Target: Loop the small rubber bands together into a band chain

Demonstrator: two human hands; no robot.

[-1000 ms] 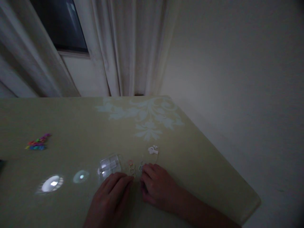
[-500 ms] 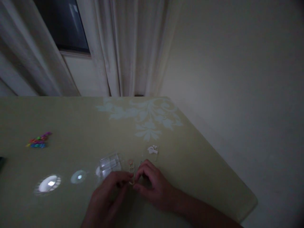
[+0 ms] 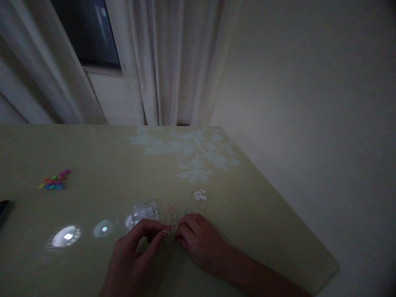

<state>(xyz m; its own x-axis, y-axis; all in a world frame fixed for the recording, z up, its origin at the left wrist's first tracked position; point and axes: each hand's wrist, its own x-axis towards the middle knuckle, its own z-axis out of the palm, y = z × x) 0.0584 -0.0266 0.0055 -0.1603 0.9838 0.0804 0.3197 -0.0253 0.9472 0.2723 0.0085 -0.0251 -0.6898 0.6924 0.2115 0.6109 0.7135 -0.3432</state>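
"Pinching a small, thin, pale piece point(image 3: 166, 232) between thumb and forefinger, your left hand point(image 3: 134, 251) is just above the tabletop point(image 3: 102, 161). Your two hands are a little apart."

"And what is my right hand point(image 3: 204, 244) doing?"

"Its fingers are curled together, low over the tabletop. You may have something under them; I cannot tell. Between and just beyond your fingertips lies a short row of small rings point(image 3: 172, 214), orange-pink at the far end and pale nearer you. Whether they are linked is too blurred to tell."

"What else is around me?"

"Just beyond your left hand is a clear, rectangular plastic case point(image 3: 144, 210). Beyond your right hand lies a small, flat, white cut-out shape point(image 3: 200, 195). Well off to your left sits a loose pile of small, bright pieces point(image 3: 55, 182) in purple, red, orange, green, yellow and blue. A dark object point(image 3: 3, 208) is partly visible at the left edge of your view."
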